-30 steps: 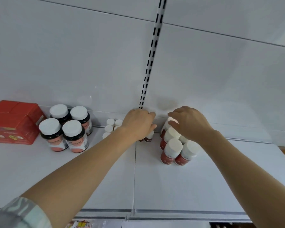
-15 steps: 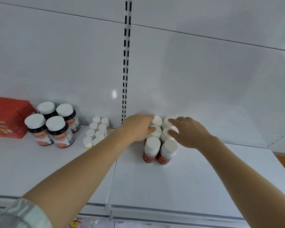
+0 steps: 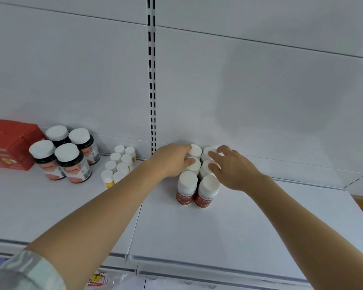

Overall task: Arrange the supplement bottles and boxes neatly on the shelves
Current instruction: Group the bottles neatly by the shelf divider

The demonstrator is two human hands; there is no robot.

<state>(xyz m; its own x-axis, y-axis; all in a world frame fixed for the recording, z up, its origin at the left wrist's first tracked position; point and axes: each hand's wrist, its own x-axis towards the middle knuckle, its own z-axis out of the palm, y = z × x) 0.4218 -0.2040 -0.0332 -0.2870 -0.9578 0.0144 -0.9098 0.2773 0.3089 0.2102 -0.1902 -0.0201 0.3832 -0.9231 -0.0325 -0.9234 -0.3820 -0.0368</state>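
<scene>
Six red bottles (image 3: 187, 190) with white caps stand in two rows on the white shelf (image 3: 239, 227), close to the back wall. The left hand (image 3: 172, 160) curls against the left side of the group, fingertips on the two rear left caps. The right hand (image 3: 233, 166) lies over the right side, fingers bent onto the rear right caps. The two front bottles stand untouched, nearer than both hands.
</scene>
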